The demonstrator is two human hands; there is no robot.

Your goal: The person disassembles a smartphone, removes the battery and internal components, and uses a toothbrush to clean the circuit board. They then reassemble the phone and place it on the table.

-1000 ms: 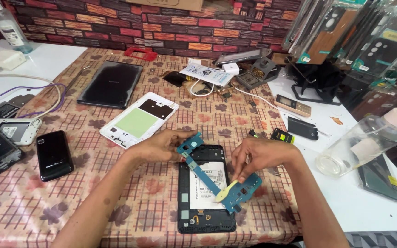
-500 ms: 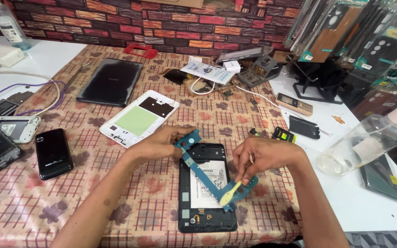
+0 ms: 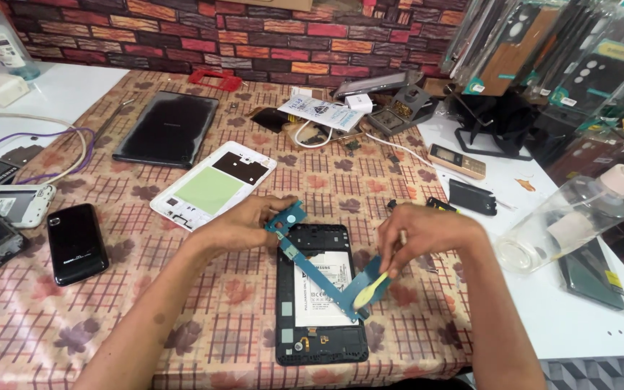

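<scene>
Left hand (image 3: 243, 225) pinches the upper end of the blue circuit board (image 3: 323, 269) between thumb and fingertips — closed grip. Right hand (image 3: 427, 235) is closed on a yellow-tipped pry tool (image 3: 373, 289), tip on the board's lower end.

Change against the two earlier frames: small. The board was already lifted clear of the opened tablet (image 3: 321, 296), held slantwise over its white battery (image 3: 318, 285); the tool tip has crept down along the lower end, and the left grip hasn't shifted. My read: the board is free of the chassis at the top, and the work is now on its bottom end — cannot tell if anything is attached there.

Around the opened tablet:
- white back cover (image 3: 214, 184), inside face up with a green patch, just up-left
- black tablet (image 3: 167, 128), face down, farther up-left
- black phone (image 3: 76, 242), well to the left
- small bar phone (image 3: 456, 160), up-right on the white table (image 3: 565, 318)

Containers: clear plastic spray bottle (image 3: 568, 224) lies on its side to the right — looks near empty, contents hard to tell. Another clear bottle (image 3: 1, 40) stands far up-left; level unreadable.
</scene>
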